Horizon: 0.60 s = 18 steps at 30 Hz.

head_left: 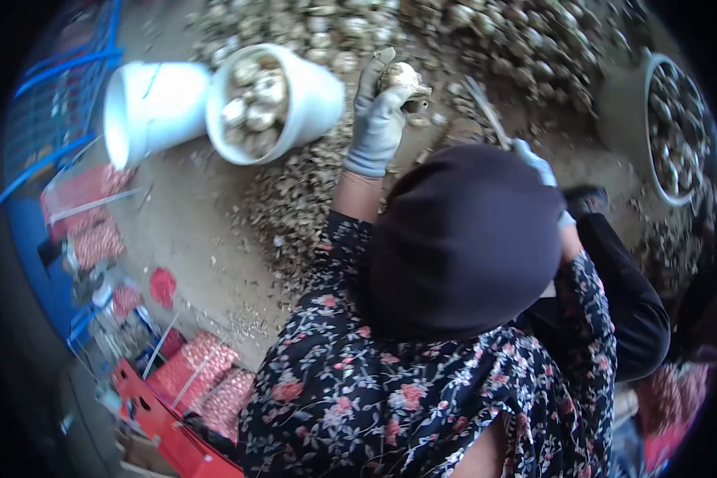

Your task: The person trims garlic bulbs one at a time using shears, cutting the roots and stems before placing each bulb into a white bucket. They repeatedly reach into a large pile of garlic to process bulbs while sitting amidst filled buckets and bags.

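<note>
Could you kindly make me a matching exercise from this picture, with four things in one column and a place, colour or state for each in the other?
Column one
1. Left hand
2. Cap
3. Wire rack
4. Bucket nearest the left hand

Column two
A. Blue, at the upper left of the picture
B. White, with several bulbs inside
C. Gloved, with its grip on a single bulb
D. Dark and plain, above a flowered garment

Right pairs: 1-C; 2-D; 3-A; 4-B
</note>
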Available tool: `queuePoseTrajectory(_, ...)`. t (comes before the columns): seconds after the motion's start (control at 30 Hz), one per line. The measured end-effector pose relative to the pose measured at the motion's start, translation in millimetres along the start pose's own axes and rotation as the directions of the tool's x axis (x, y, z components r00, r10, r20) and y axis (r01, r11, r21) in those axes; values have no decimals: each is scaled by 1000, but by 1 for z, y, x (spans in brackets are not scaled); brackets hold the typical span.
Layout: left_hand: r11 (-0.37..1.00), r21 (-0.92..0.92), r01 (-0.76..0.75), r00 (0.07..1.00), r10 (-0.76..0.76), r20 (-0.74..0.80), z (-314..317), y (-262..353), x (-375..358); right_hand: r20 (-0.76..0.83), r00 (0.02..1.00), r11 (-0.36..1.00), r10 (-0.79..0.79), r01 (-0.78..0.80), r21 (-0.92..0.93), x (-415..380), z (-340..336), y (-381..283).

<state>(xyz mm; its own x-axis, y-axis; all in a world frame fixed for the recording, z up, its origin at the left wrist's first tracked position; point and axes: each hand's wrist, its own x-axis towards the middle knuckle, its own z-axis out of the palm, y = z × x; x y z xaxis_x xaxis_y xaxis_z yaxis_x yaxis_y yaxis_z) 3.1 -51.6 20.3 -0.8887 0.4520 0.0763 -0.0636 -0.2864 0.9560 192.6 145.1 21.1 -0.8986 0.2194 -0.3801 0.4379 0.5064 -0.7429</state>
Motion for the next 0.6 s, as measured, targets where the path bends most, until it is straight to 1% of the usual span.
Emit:
queuePoseTrajectory(0.03, 881, 426, -206, 973, 231, -8, -11, 12, -7, -23, 996, 991, -87, 84, -108, -9, -15, -16)
queuePoseTrajectory(0.07, 992, 128, 19, 978, 8, -210, -13, 39, -14, -66, 984, 985, -165, 161, -62, -17, -19, -16)
queuePoseTrajectory(0.1, 896, 442, -38, 915, 208, -345, -19, 57, -17, -64, 982, 983, -180, 178, -39, -22, -23, -2)
queuePoseTrajectory(0.13, 702, 697, -150, 865, 435, -252, -54, 64, -15, -92, 994, 998, -61, 60, -15, -23, -26, -3)
queuePoseTrajectory(0.17, 629, 767, -124, 776, 544, -321, -87, 67, -12, -121, 991, 998, 61, -60, 12, -24, -30, -5)
queuePoseTrajectory(0.2, 510, 859, 37, 752, 552, -361, -100, 90, -16, -121, 992, 996, -17, 6, -94, -29, -40, -5)
queuePoseTrajectory(0.23, 141, 950, 277, 757, 577, -307, -128, 98, -13, -127, 991, 985, -43, 21, -170, -38, -56, -28)
queuePoseTrajectory(0.27, 12, 947, 320, 863, 410, -296, -166, 96, -10, -106, 994, 978, -35, 13, -207, -44, -68, -34)
queuePoseTrajectory(0.3, -92, 920, 380, 909, 224, -353, -181, 104, -7, -92, 995, 970, -24, 1, -243, -50, -77, -40)
queuePoseTrajectory(0.37, 185, 939, 290, 929, 182, -323, -238, 73, 3, -72, 995, 943, -63, 35, -331, -66, -102, -53)
queuePoseTrajectory(0.43, -112, 920, 375, 894, 308, -327, -209, 95, -1, -65, 995, 955, -74, 52, -292, -80, -125, -68)
queuePoseTrajectory(0.47, -156, 944, 289, 815, 557, -158, -186, 94, 0, -71, 998, 997, 2, -7, -73, -86, -132, -63)
queuePoseTrajectory(0.5, -144, 949, 280, 822, 546, -160, -170, 83, 9, 25, 974, 965, 224, -226, 133, -90, -146, -95)
queuePoseTrajectory(0.53, 26, 997, 68, 811, 581, -71, -156, 72, 20, 19, 948, 910, 317, -310, 276, -90, -152, -113)
queuePoseTrajectory(0.57, 180, 972, -149, 774, 634, 1, -141, 59, 31, 27, 917, 831, 399, -374, 411, -86, -159, -123)
queuePoseTrajectory(0.6, 272, 959, -85, 881, 470, -55, -110, 48, 44, 45, 911, 757, 409, -367, 541, -80, -167, -126)
